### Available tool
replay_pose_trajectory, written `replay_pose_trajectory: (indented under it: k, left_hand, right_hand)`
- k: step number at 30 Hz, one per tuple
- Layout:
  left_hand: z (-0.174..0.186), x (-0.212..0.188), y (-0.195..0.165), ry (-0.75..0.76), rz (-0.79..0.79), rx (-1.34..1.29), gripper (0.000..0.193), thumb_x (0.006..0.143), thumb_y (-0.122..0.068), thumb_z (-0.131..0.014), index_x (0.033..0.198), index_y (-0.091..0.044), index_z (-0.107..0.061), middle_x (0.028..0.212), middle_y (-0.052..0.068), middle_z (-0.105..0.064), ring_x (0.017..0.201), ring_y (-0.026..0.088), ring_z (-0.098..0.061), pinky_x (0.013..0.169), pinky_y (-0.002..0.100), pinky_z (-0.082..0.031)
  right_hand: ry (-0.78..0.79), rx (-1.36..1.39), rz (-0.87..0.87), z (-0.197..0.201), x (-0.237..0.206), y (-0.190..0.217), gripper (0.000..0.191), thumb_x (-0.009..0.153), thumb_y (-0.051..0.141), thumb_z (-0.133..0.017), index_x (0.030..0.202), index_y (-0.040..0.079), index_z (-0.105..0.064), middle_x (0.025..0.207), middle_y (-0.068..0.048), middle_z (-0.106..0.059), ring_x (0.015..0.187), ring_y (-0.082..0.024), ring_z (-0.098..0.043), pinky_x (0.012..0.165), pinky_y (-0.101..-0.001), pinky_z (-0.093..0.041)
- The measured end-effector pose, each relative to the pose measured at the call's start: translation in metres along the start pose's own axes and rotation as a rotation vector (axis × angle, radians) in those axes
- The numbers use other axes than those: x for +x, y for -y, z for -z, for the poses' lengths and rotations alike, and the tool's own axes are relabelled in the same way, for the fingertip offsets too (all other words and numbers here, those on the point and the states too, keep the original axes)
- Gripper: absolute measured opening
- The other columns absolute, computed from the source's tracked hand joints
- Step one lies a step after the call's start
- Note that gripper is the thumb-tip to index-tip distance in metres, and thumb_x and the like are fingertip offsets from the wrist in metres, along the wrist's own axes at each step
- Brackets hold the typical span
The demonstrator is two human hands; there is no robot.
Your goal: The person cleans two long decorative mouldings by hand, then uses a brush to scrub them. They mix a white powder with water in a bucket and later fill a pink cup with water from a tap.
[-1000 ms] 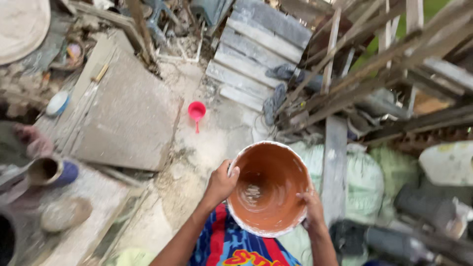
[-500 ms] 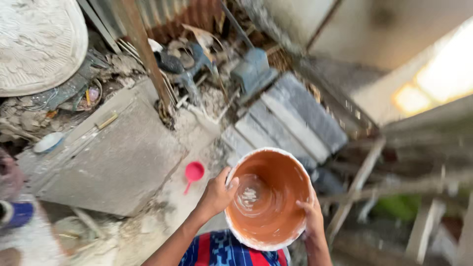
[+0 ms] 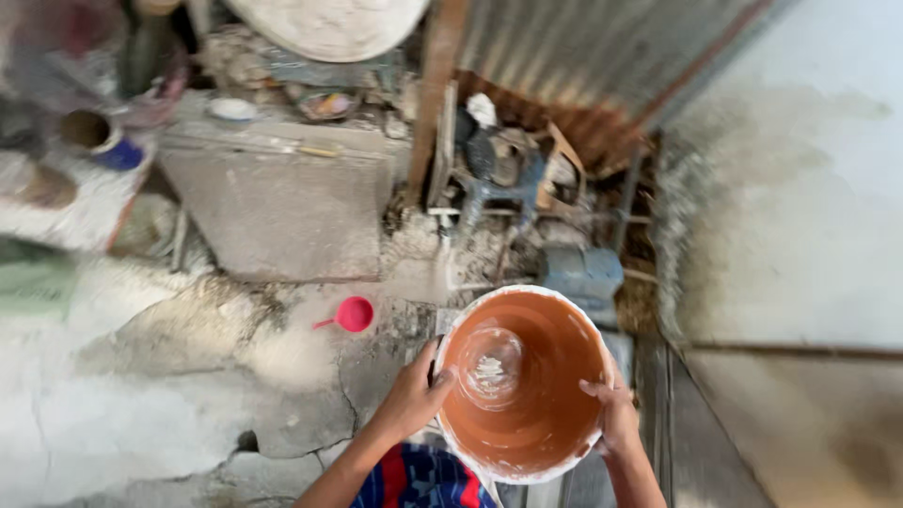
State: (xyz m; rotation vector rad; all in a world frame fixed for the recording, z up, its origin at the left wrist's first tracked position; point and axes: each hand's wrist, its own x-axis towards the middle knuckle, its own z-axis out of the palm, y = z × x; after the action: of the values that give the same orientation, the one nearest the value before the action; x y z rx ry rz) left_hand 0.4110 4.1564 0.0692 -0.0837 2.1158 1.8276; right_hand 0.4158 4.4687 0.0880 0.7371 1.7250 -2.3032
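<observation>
Terracotta-coloured bucket (image 3: 523,384) with a whitish rim, held out in front of the person between both hands, mouth facing up toward the camera. Inside shows a pale, chalky smear on the bottom, walls orange-brown. Left hand (image 3: 415,397) clamps the rim on the near left side, thumb hooked over the edge into the bucket, fingers wrapped down outside. Right hand (image 3: 613,414) grips the opposite rim on the right, fingertips curled over the lip, palm outside. So the bucket sits squarely between the two hands, both touching it, both closed on the rim. It is off the ground, above the cracked concrete floor (image 3: 179,395), which is dusted with white powder.

Small pink scoop (image 3: 353,314) with a short handle lies on the floor left of the bucket, apart from the hands. Grey concrete slab (image 3: 282,207) lies farther off, beyond the scoop. Wooden post (image 3: 437,103) stands upright behind the slab, with corrugated metal sheet (image 3: 602,56) to its right. Blue-rimmed can (image 3: 99,141) sits at far left, blurred. Pale stained wall (image 3: 800,216) on the right.
</observation>
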Motion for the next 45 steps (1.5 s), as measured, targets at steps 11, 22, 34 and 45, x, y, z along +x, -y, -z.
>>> replay_pose_trajectory:
  k: [11, 22, 34, 45]
  left_hand:
    - [-0.045, -0.006, 0.010, -0.457, 0.153, -0.195, 0.049, 0.097, -0.022, -0.061, 0.143, -0.006, -0.050, 0.112, 0.021, -0.070, 0.099, 0.031, -0.068, 0.088, 0.039, -0.054]
    - [-0.111, -0.031, 0.012, -0.850, 0.201, -0.377, 0.066, 0.094, -0.022, -0.062, 0.154, -0.010, -0.037, 0.141, 0.016, -0.063, 0.129, 0.026, -0.061, 0.108, 0.037, -0.044]
    - [-0.123, 0.019, 0.121, -0.827, 0.695, -0.796, 0.073, 0.098, -0.035, -0.057, 0.161, -0.024, -0.023, 0.131, 0.016, -0.068, 0.094, 0.029, -0.070, 0.083, 0.049, -0.062]
    - [-0.018, 0.184, 0.593, -0.970, 0.866, -0.015, 0.043, 0.101, -0.034, -0.053, 0.133, -0.005, -0.056, 0.124, 0.025, -0.067, 0.118, 0.043, -0.063, 0.100, 0.053, -0.050]
  right_hand:
    - [0.410, -0.247, -0.167, -0.045, 0.132, 0.069, 0.071, 0.078, -0.006, -0.054, 0.148, 0.004, -0.050, 0.137, -0.018, -0.064, 0.121, -0.033, -0.063, 0.103, -0.0431, -0.048]
    - [0.649, -0.424, -0.335, -0.094, 0.189, 0.062, 0.065, 0.079, -0.008, -0.057, 0.144, 0.004, -0.056, 0.134, -0.015, -0.067, 0.116, -0.030, -0.066, 0.098, -0.0423, -0.052]
    - [1.031, -1.011, -0.602, -0.124, 0.351, -0.100, 0.060, 0.095, 0.031, -0.062, 0.148, 0.007, -0.048, 0.138, -0.010, -0.065, 0.125, -0.023, -0.063, 0.105, -0.0409, -0.050]
    - [0.654, -1.081, -0.479, -0.150, 0.470, -0.357, 0.081, 0.093, 0.031, -0.062, 0.159, 0.034, -0.014, 0.160, -0.003, -0.034, 0.140, -0.025, -0.041, 0.108, -0.0531, -0.038]
